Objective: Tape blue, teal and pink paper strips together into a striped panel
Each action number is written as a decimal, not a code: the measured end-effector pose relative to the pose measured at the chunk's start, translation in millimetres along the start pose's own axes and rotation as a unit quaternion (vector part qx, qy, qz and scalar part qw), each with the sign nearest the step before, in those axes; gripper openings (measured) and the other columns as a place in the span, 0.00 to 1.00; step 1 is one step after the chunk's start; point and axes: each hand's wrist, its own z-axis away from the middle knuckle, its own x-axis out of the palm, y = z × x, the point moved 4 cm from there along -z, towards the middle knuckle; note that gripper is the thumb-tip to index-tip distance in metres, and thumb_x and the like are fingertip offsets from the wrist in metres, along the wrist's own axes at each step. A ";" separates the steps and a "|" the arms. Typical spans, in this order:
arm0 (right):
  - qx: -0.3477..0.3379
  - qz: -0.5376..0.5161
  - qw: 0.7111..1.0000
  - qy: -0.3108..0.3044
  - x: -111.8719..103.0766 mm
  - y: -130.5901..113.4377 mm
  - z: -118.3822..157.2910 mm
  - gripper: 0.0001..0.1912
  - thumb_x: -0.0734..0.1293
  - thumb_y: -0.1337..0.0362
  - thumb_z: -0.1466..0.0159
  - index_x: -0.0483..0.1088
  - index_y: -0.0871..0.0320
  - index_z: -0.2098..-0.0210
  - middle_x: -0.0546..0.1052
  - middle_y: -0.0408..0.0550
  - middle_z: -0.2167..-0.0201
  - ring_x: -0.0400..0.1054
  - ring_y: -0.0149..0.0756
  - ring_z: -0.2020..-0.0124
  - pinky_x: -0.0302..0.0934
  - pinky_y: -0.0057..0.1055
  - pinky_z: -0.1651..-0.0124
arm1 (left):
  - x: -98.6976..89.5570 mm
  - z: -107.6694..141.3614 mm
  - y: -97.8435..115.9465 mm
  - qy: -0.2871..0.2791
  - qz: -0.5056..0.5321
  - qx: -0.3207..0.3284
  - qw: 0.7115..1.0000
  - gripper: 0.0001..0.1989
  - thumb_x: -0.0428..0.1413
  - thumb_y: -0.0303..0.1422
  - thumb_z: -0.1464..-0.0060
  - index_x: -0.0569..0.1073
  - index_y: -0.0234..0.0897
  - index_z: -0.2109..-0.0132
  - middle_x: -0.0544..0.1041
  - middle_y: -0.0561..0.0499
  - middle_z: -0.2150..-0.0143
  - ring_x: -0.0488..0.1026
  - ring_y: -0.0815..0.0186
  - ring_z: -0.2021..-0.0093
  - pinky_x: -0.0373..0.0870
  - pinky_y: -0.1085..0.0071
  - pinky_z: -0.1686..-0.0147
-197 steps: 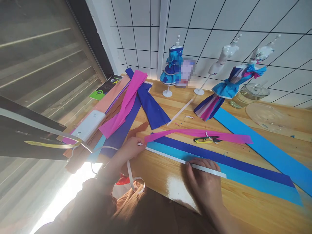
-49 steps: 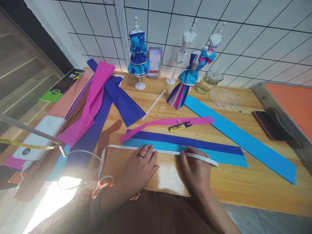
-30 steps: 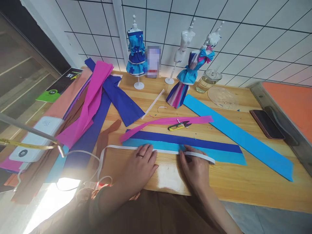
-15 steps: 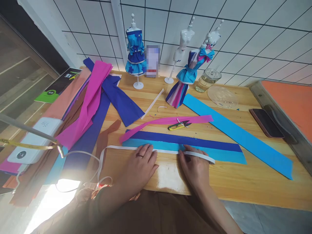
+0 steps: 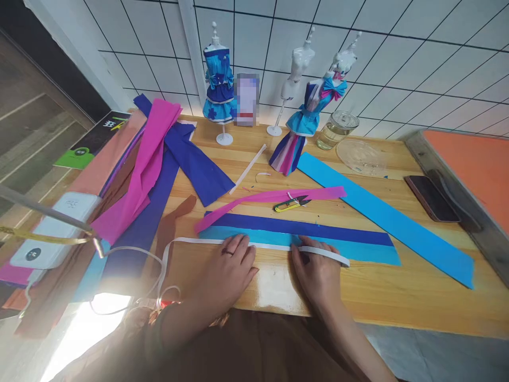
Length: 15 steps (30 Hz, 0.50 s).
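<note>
Pressing flat, your left hand (image 5: 228, 265) lies palm down on white tape strip (image 5: 274, 247), fingers spread and extended, gripping nothing. Strip runs along near edge of light blue paper band (image 5: 358, 252), dark blue band (image 5: 302, 227) just behind it. Your right hand (image 5: 318, 270) holds strip's right stretch down, fingertips bent onto it; pinch or mere press, cannot tell. Farther back: pink paper strip (image 5: 270, 198), yellow thread snips (image 5: 288, 204) on it. Far right: phone (image 5: 431, 197).

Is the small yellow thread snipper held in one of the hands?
No, the small yellow thread snipper lies on the pink paper strip, apart from both hands.
</note>
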 end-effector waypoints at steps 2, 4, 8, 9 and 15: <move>-0.001 0.007 1.000 0.004 -1.1 -1.1 -0.5 0.17 0.58 0.56 0.36 0.71 0.61 0.58 0.76 0.51 0.66 0.66 0.43 0.64 0.51 0.40 0.55 | -2.6 -2.0 -0.4 -0.002 0.002 -0.002 1.000 0.16 0.47 0.37 0.39 0.66 0.33 0.48 0.67 0.40 0.45 0.60 0.54 0.42 0.59 0.56 0.44; -0.004 0.011 1.000 0.012 -2.3 -2.5 -1.1 0.17 0.58 0.56 0.35 0.71 0.60 0.58 0.76 0.51 0.67 0.66 0.43 0.64 0.52 0.40 0.55 | -3.4 -5.2 -0.5 -0.005 0.008 -0.010 1.000 0.14 0.48 0.37 0.40 0.68 0.34 0.52 0.68 0.41 0.48 0.62 0.54 0.45 0.61 0.57 0.46; -0.014 0.015 1.000 0.023 -2.9 -5.4 -1.8 0.16 0.58 0.57 0.36 0.71 0.61 0.58 0.76 0.50 0.67 0.66 0.43 0.65 0.51 0.39 0.56 | 0.9 -15.3 4.4 0.000 0.017 -0.035 0.999 0.13 0.53 0.39 0.43 0.69 0.35 0.56 0.69 0.42 0.54 0.62 0.52 0.47 0.64 0.56 0.51; -0.016 0.016 0.999 0.025 -2.6 -5.8 -1.7 0.15 0.58 0.58 0.36 0.70 0.61 0.58 0.76 0.50 0.67 0.66 0.43 0.65 0.51 0.39 0.56 | 2.8 -18.5 7.7 0.005 0.021 -0.034 0.999 0.14 0.54 0.40 0.44 0.69 0.36 0.54 0.68 0.42 0.54 0.62 0.52 0.47 0.65 0.56 0.52; -0.026 0.024 0.999 0.029 0.1 -6.9 0.4 0.13 0.59 0.60 0.35 0.70 0.61 0.58 0.75 0.50 0.67 0.65 0.41 0.65 0.51 0.39 0.57 | 11.8 -38.4 36.2 0.015 0.060 0.025 0.998 0.19 0.54 0.41 0.45 0.67 0.35 0.49 0.68 0.44 0.55 0.63 0.55 0.51 0.64 0.59 0.52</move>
